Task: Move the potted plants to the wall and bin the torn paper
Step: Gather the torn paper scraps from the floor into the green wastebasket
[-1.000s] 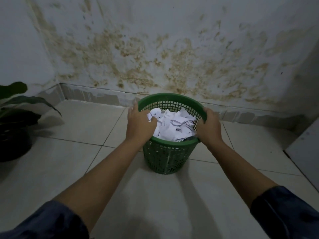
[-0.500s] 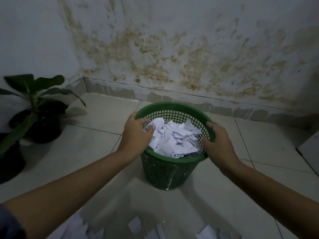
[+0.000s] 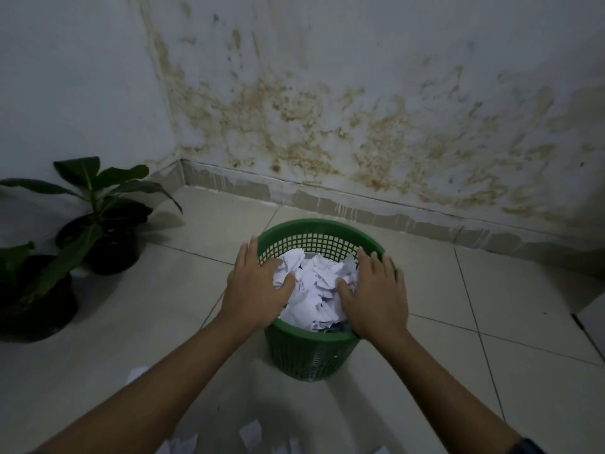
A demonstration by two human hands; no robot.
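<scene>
The torn paper (image 3: 311, 286) is pressed down into the green bin (image 3: 307, 352) by the left hand (image 3: 258, 293) and right hand (image 3: 373, 296) – fingers flat, spread – probably making room; scraps (image 3: 250, 437) are left on the floor.

Green mesh bin (image 3: 307, 355) heaped with torn white paper (image 3: 314, 286), two dark potted plants (image 3: 101, 231) against left wall

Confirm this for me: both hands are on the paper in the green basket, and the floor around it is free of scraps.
Not quite. Both hands, left and right, do rest on the paper in the green basket, but the head view shows scraps lying on the floor in front of it.
</scene>
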